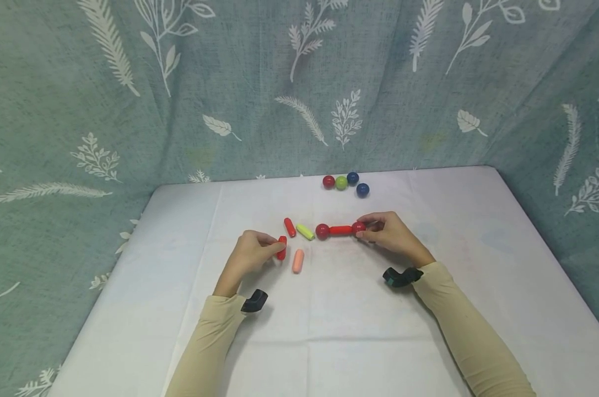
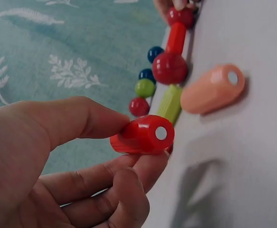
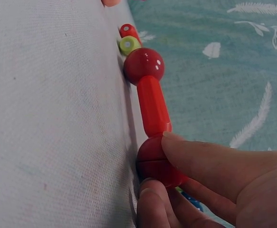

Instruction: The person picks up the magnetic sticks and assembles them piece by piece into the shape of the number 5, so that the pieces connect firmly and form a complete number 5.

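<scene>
The right hand [image 1: 392, 234] pinches the red ball [image 1: 358, 227] at the joined red rod [image 1: 341, 230]'s right end; left of that rod, the left hand [image 1: 251, 255] pinches a loose red rod [image 1: 281, 251] between thumb and fingers.

Booth-like nook, leaf-print curtains [image 1: 249, 66]

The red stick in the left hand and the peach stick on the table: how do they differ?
Colour: the red stick is bright red, the peach stick pale orange. Place: the red stick is pinched in the left hand; the peach stick lies on the table. Both are short, with a white spot on one end.
</scene>
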The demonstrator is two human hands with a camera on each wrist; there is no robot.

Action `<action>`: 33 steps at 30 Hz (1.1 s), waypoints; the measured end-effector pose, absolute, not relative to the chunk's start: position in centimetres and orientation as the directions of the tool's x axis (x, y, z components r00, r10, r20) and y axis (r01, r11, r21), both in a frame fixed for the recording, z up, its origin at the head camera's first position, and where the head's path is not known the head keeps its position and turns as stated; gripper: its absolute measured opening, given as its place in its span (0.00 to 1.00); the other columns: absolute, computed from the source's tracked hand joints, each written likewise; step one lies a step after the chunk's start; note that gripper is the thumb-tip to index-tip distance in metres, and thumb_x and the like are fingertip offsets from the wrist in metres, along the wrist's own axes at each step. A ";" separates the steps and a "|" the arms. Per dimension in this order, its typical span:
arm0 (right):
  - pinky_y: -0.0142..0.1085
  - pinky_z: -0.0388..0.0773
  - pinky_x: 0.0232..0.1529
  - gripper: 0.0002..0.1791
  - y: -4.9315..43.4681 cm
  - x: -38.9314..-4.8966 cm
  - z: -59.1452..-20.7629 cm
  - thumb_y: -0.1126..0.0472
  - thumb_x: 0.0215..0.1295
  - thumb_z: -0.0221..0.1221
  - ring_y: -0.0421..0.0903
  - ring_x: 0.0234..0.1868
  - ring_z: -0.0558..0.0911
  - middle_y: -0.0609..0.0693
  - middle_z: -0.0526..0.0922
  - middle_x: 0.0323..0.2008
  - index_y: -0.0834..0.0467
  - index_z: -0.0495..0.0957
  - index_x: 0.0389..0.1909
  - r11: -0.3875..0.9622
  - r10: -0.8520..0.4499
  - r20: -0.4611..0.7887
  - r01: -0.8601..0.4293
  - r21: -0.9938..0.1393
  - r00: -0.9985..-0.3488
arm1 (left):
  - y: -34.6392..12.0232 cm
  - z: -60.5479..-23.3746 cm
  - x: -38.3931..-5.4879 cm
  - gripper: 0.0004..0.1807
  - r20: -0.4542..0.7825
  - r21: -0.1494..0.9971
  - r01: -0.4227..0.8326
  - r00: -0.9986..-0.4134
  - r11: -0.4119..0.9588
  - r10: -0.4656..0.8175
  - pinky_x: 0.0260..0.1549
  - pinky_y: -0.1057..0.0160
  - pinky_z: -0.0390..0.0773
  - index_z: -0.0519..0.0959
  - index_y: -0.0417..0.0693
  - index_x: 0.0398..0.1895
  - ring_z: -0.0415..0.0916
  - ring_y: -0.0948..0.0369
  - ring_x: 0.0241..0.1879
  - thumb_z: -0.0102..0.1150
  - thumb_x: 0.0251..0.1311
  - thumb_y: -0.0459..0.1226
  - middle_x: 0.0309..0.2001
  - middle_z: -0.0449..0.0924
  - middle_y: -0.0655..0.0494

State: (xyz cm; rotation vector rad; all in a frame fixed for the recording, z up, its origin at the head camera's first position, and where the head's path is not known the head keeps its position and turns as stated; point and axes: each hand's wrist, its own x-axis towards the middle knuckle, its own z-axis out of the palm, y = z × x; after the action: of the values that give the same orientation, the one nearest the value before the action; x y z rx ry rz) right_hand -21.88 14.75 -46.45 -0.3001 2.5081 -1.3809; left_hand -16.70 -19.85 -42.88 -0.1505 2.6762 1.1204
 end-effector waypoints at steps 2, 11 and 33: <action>0.31 0.77 0.34 0.24 14.7 -21.9 -46.4 0.59 0.65 0.70 0.47 0.40 0.82 0.61 0.87 0.51 0.61 0.81 0.61 0.522 -0.305 -0.123 -0.057 -0.851 -0.945 | -19.5 -42.8 -16.7 0.17 -0.256 0.706 -0.180 -0.967 0.685 0.010 0.28 0.65 0.77 0.89 0.43 0.43 0.82 0.57 0.30 0.68 0.62 0.47 0.34 0.89 0.51; 0.31 0.78 0.36 0.24 14.7 -21.9 -46.3 0.59 0.66 0.70 0.47 0.41 0.82 0.60 0.87 0.52 0.61 0.81 0.61 0.530 -0.303 -0.119 -0.063 -0.845 -0.945 | -17.3 -42.2 -17.0 0.13 -0.277 0.755 -0.191 -0.960 0.627 0.041 0.25 0.65 0.74 0.89 0.47 0.39 0.82 0.54 0.29 0.69 0.60 0.47 0.33 0.89 0.50; 0.31 0.77 0.35 0.24 14.7 -21.9 -46.5 0.58 0.66 0.70 0.46 0.40 0.82 0.60 0.87 0.51 0.61 0.82 0.60 0.528 -0.303 -0.118 -0.064 -0.847 -0.946 | -13.5 -43.0 -18.1 0.11 -0.266 0.720 -0.135 -0.960 0.680 0.091 0.34 0.64 0.72 0.90 0.50 0.33 0.78 0.60 0.20 0.69 0.62 0.47 0.14 0.80 0.47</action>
State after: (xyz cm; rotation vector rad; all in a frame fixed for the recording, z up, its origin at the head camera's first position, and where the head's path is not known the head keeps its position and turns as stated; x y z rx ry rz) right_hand -21.94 14.70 -46.52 -0.3088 2.5182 -1.3812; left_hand -18.08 -13.50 -43.05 -0.0354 2.6143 1.1537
